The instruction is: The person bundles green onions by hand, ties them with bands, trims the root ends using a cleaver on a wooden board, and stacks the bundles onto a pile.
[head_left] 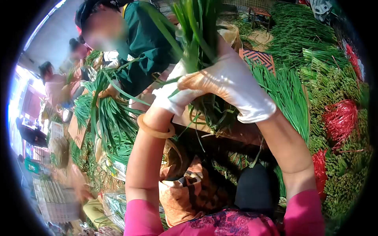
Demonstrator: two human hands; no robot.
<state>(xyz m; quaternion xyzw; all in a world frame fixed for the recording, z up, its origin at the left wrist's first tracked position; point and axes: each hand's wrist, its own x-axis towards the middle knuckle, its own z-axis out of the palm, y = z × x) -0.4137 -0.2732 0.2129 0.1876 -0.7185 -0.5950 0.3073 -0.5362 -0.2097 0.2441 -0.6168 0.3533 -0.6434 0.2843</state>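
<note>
- the gloved right hand (232,78) was curled closed around a bunch of long-leaved greens (199,29), above the orange sack (179,196).
- the gloved left hand (169,94) touched it; fingers hidden, closure impossible to tell.
- the bunch's top was cut off.

Below the left hand (170,93) and right hand (231,78), a shadowed gap between the forearms (145,169) gave passage down toward the orange bag (181,198) and dark-clad knee (254,187). Upward, the green bunch (199,33) barred the way; leftward, a co-worker's sleeve (151,43) and drooping leaves (114,116); rightward, spread green stalks (285,96).
</note>
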